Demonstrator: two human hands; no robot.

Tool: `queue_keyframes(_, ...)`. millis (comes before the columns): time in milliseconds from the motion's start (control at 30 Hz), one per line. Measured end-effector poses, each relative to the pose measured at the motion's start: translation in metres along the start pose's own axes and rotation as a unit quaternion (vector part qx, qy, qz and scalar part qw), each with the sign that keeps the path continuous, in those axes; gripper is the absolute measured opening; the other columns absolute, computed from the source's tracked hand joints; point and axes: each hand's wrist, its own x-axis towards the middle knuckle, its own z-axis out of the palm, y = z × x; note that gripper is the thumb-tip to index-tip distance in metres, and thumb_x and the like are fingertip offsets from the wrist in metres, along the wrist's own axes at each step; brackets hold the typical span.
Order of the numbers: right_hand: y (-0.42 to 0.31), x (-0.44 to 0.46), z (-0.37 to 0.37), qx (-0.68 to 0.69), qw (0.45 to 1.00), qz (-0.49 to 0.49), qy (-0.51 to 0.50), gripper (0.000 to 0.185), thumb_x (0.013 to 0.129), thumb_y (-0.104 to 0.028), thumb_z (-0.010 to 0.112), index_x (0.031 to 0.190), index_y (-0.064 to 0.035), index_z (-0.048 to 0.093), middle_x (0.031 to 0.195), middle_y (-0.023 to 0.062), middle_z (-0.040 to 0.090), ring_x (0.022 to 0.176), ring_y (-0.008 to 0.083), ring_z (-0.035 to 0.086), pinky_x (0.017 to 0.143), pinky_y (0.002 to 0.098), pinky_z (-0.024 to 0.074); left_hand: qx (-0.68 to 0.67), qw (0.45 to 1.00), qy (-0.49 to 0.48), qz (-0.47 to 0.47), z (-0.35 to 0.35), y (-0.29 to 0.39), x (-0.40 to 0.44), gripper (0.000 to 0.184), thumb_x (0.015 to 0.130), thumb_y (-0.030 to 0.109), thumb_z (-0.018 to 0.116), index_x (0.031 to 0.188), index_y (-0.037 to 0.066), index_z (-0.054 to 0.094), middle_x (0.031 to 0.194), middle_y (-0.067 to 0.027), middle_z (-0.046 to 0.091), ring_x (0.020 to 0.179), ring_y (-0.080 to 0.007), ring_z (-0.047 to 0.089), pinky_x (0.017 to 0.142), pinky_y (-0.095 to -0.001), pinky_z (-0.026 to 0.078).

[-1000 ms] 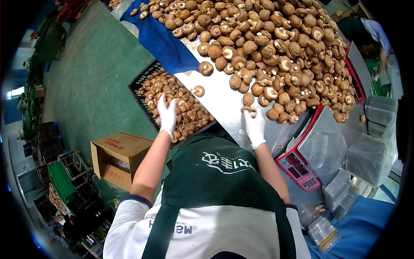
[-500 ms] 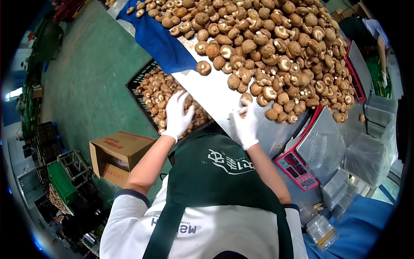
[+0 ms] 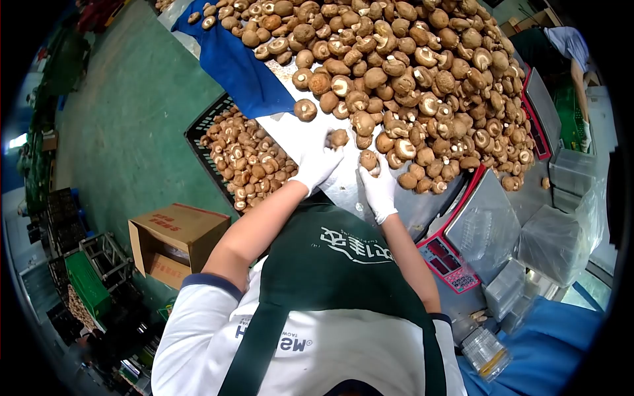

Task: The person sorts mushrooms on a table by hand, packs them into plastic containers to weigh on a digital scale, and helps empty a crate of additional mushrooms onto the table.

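My left hand (image 3: pixel 318 164), in a white glove, is over the near table edge with its fingers closed around a brown mushroom (image 3: pixel 338 138). Just to its right, my gloved right hand (image 3: pixel 379 188) grips another mushroom (image 3: pixel 368 159) by its fingertips, cap facing up. A large pile of mushrooms (image 3: pixel 429 82) spreads over the white table (image 3: pixel 281 132) beyond both hands. Left of and below the table edge, a black crate (image 3: pixel 196 138) holds many smaller-looking mushrooms (image 3: pixel 244 155).
A blue cloth (image 3: pixel 241 72) hangs over the table's left edge. At right are a red scale (image 3: pixel 449 261), clear plastic boxes (image 3: pixel 551 234) and another person's arm (image 3: pixel 582 92). An opened cardboard box (image 3: pixel 181 234) stands on the green floor (image 3: pixel 132 112).
My left hand has moved right from over the crate to the table and now holds a mushroom. My right hand stays near its place, its mushroom now plainly visible.
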Motion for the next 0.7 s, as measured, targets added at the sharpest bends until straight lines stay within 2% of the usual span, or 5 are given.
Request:
queue_keyframes(167,0.006,0.004,0.001,0.081,0.996,0.017,-0.036,0.059,0.084,-0.016,0.072,0.136,0.0001,0.049,0.085,0.0024,0.062,0.075,0.0093,0.057,0.071,0.0243,0.049,-0.018,0.992,0.12,-0.039,-0.084,0.007,-0.048,0.051,0.078,0.019,0.071,0.124,0.004,0.054,0.098,-0.0136,0.066,0.091,-0.0232,0.065,0.08,-0.0369,0.052)
queue_keyframes(333,0.002,0.001,-0.003,0.255,0.962,0.025,-0.095,0.055,0.088,-0.005,0.066,0.139,0.0016,0.045,0.091,0.0014,0.063,0.079,0.0082,0.057,0.071,0.022,0.0485,0.245,0.934,0.252,-0.054,-0.144,-0.061,-0.081,0.054,0.081,0.016,0.069,0.129,-0.001,0.05,0.137,-0.02,0.045,0.125,-0.0302,0.047,0.106,-0.0386,0.038)
queue_keyframes(433,-0.012,-0.008,-0.006,0.299,0.947,0.035,-0.11,0.056,0.087,-0.003,0.067,0.139,-0.0006,0.047,0.102,0.0081,0.065,0.091,0.0108,0.061,0.08,0.0229,0.05,0.091,0.976,0.192,0.037,-0.13,-0.046,-0.076,0.047,0.085,0.014,0.066,0.128,0.001,0.052,0.131,-0.018,0.05,0.122,-0.0305,0.05,0.105,-0.0395,0.039)
queue_keyframes(633,-0.048,-0.032,0.008,0.053,0.966,-0.068,-0.244,0.056,0.084,-0.017,0.073,0.135,-0.0025,0.053,0.099,0.0089,0.067,0.091,0.0184,0.064,0.084,0.0312,0.0509,-0.264,0.943,-0.175,-0.104,-0.049,0.034,-0.062,0.056,0.094,0.025,0.062,0.142,0.002,0.044,0.12,-0.0107,0.061,0.105,-0.017,0.058,0.095,-0.0303,0.046)
queue_keyframes(700,-0.042,-0.028,0.019,0.061,0.972,-0.128,-0.19,0.058,0.083,-0.026,0.074,0.134,-0.0075,0.055,0.094,0.0101,0.066,0.088,0.0215,0.065,0.081,0.0335,0.0508,-0.211,0.963,-0.159,-0.061,-0.052,0.036,-0.06,0.051,0.093,0.022,0.06,0.138,0.001,0.047,0.118,-0.0098,0.062,0.106,-0.0172,0.059,0.095,-0.0298,0.047)
